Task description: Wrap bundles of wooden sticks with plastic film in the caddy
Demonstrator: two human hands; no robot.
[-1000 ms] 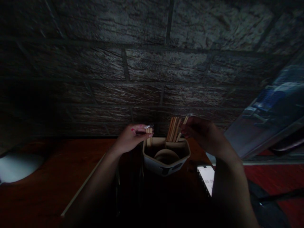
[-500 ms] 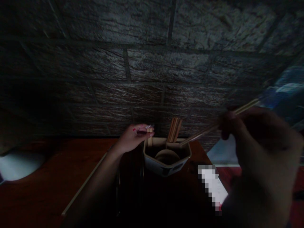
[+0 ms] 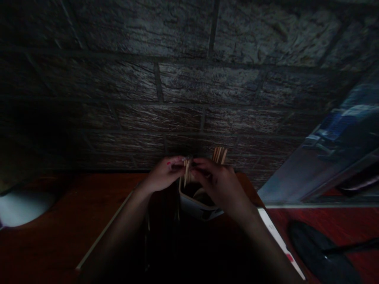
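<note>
A white hexagonal holder stands on the dark red table against the brick wall. A bundle of wooden chopsticks stands upright in its back compartment. My left hand is closed in a pinch on a few chopsticks at the holder's left side. My right hand has its fingers pinched together on the tops of the same chopsticks, right beside the left fingertips, and it covers most of the holder's opening.
A dark brick wall rises right behind the holder. A white phone or card lies on the table to the right, beside a black object. A slanted panel leans at the right. A pale rounded object sits far left.
My right hand pulled chopsticks out of the back compartment, swung them out to the right, then brought them over to the left hand at the holder. The left hand stayed in place.
</note>
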